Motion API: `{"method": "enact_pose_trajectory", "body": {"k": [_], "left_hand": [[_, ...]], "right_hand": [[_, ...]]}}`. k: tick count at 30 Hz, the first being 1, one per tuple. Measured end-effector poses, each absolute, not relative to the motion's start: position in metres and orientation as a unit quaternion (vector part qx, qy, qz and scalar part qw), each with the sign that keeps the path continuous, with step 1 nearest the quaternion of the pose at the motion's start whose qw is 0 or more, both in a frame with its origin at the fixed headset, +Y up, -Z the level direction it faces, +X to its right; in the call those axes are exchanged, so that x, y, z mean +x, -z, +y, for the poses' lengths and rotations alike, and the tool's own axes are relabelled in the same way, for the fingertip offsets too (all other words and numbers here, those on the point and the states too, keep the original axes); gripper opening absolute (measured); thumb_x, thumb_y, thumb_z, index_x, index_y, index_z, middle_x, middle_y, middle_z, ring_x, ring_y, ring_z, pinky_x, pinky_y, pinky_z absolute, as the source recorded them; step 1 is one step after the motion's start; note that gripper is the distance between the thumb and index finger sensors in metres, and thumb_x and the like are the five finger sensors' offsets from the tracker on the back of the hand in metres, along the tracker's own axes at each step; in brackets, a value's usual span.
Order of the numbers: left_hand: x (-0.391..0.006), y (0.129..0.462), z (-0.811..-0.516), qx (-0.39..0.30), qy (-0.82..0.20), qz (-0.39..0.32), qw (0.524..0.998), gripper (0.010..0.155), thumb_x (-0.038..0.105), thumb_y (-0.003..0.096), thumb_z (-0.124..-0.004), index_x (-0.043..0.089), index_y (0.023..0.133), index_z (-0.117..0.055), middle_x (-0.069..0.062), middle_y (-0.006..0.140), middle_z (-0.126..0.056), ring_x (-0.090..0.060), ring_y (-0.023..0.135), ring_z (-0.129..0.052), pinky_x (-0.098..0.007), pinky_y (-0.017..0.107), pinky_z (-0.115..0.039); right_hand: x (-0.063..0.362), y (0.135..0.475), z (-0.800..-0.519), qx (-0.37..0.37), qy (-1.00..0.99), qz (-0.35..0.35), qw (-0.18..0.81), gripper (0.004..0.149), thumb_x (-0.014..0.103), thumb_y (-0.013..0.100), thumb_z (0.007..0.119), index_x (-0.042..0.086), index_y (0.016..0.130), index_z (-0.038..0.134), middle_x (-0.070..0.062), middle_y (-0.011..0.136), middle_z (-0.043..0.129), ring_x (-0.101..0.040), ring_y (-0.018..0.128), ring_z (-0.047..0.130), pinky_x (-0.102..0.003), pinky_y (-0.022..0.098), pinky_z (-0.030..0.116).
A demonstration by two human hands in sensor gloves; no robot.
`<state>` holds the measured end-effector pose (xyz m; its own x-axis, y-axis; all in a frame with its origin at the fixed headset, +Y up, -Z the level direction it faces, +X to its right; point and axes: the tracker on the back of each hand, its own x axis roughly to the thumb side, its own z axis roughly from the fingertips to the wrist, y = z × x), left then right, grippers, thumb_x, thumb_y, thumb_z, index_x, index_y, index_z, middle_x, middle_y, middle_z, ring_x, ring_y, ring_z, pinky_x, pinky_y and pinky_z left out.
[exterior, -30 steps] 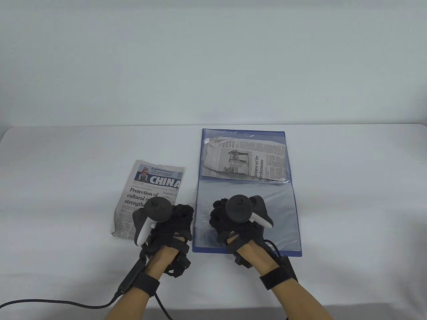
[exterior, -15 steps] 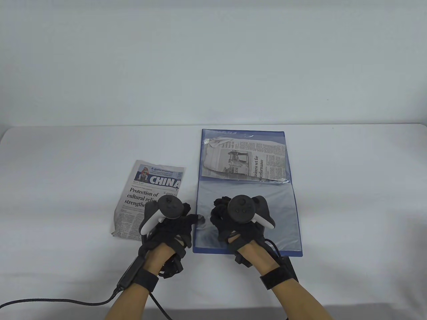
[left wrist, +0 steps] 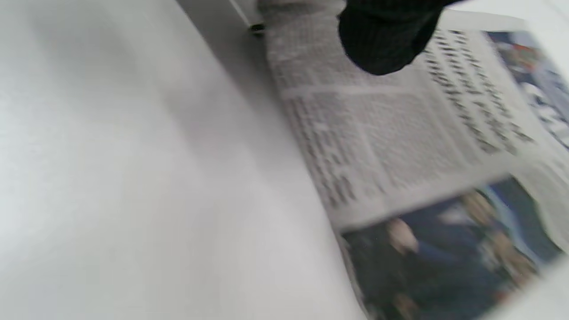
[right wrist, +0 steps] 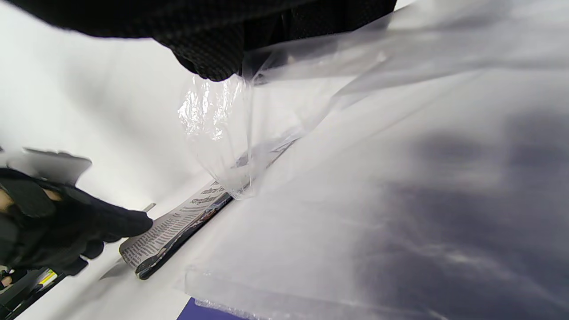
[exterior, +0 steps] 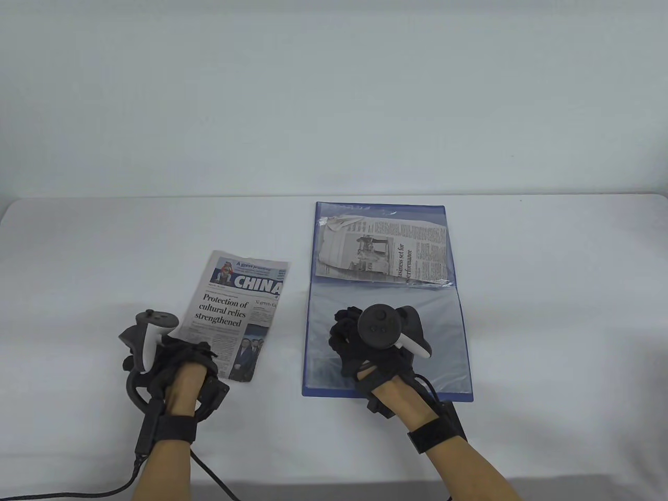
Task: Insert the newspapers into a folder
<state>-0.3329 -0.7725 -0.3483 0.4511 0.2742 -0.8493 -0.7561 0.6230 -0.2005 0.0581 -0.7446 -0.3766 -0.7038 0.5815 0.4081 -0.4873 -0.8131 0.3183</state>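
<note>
A folded newspaper (exterior: 229, 308) with a "CHINA" masthead lies flat on the white table, left of the open blue folder (exterior: 448, 219). The folder's far pocket holds another newspaper (exterior: 381, 250). My right hand (exterior: 342, 334) is over the folder's near pocket and pinches its clear plastic sleeve (right wrist: 222, 115), lifting it off the folder. My left hand (exterior: 201, 352) is at the loose newspaper's near left corner, with its fingers (right wrist: 129, 222) stretched toward the paper's edge (right wrist: 173, 226). In the left wrist view one fingertip (left wrist: 382, 44) hangs over the blurred page (left wrist: 378, 133).
The white table (exterior: 548, 292) stretches to a white wall behind. A black cable (exterior: 78, 488) runs from my left wrist along the table's front edge.
My left hand has moved left from beside the folder's left edge to the loose newspaper's near left corner, uncovering the page's lower part. My right hand has stayed on the sleeve.
</note>
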Motion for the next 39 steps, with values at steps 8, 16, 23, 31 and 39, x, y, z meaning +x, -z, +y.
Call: {"method": "enact_pose_trajectory", "body": {"k": [8,16,23,31,39], "left_hand": [[-0.337,0.354,-0.767,-0.208,-0.330,0.421,0.819,0.044,0.043,0.0628,-0.074,0.030,0.100,-0.053,-0.010,0.123,-0.003,-0.042,0.115,0.000,-0.062,0.089,-0.018],[-0.353,0.346,-0.742,-0.026,-0.654,0.273,0.705,0.048,0.035,0.0658,-0.071,0.046,0.107,-0.050,0.008,0.108,-0.072,-0.014,0.080,-0.091,-0.040,0.077,-0.073],[-0.373,0.337,-0.720,-0.022,-0.632,0.263,0.729,0.045,0.037,0.0658,-0.069,0.047,0.109,-0.058,0.005,0.108,-0.076,-0.009,0.061,-0.099,-0.035,0.066,-0.082],[-0.373,0.340,-0.722,-0.063,-0.625,0.218,0.747,0.045,0.035,0.0651,-0.070,0.043,0.108,-0.062,0.000,0.106,-0.078,-0.011,0.054,-0.101,-0.036,0.061,-0.085],[-0.354,0.356,-0.737,-0.151,-0.604,0.184,0.761,0.045,0.032,0.0644,-0.071,0.037,0.109,-0.064,-0.004,0.103,-0.082,-0.008,0.043,-0.105,-0.034,0.052,-0.092]], "right_hand": [[0.060,0.378,-0.745,0.250,-0.916,0.100,0.298,0.037,0.027,0.057,0.075,0.004,0.086,0.071,-0.025,0.103,0.051,-0.051,0.096,0.047,-0.075,0.063,0.034],[0.061,0.378,-0.745,0.251,-0.915,0.099,0.299,0.037,0.027,0.057,0.075,0.004,0.086,0.071,-0.025,0.103,0.051,-0.051,0.096,0.048,-0.075,0.063,0.034],[0.062,0.378,-0.744,0.249,-0.915,0.096,0.303,0.037,0.027,0.057,0.075,0.004,0.086,0.071,-0.025,0.103,0.051,-0.051,0.096,0.048,-0.075,0.063,0.034],[0.063,0.378,-0.742,0.242,-0.913,0.091,0.317,0.037,0.027,0.057,0.075,0.004,0.086,0.071,-0.025,0.103,0.051,-0.051,0.096,0.048,-0.075,0.063,0.034],[0.064,0.378,-0.742,0.237,-0.913,0.089,0.318,0.037,0.027,0.057,0.075,0.004,0.086,0.071,-0.025,0.103,0.051,-0.051,0.096,0.048,-0.075,0.063,0.034]]}}
